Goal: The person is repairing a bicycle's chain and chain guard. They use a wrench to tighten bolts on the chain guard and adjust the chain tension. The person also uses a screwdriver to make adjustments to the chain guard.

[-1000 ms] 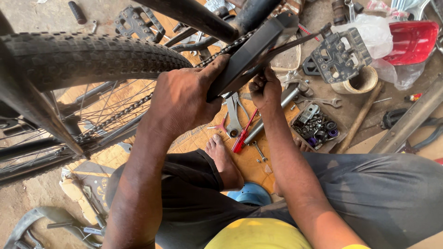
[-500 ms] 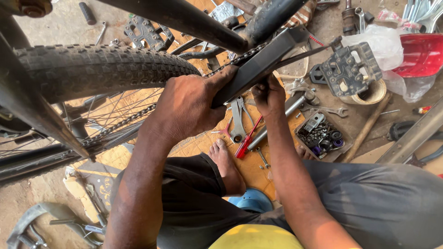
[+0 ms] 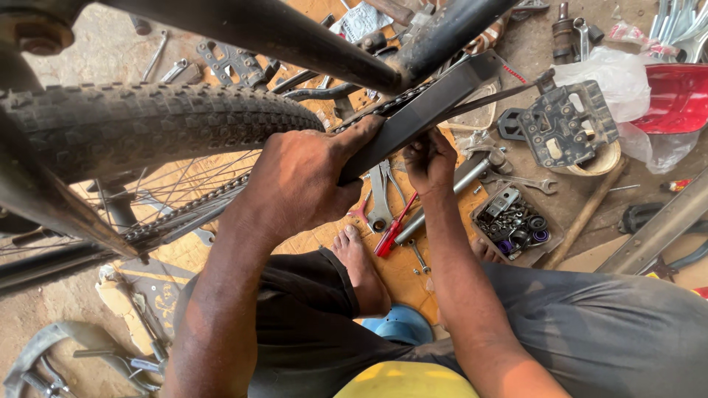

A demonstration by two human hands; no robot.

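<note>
A bicycle stands over me, its knobby rear tyre at upper left and black frame tubes across the top. My left hand grips the lower end of a flat black chain guard that runs along the chain. My right hand is closed under the guard's middle, fingertips pinched at something small I cannot make out. A black pedal on its crank sits to the right.
Pliers, a red-handled tool, a metal tube, a spanner and a tray of small parts lie on the orange board. A wooden handle, red bowl and plastic bag sit right.
The view has shifted, so the bicycle and pedal sit lower and more to the right in the picture. Both hands keep their hold on the chain guard.
</note>
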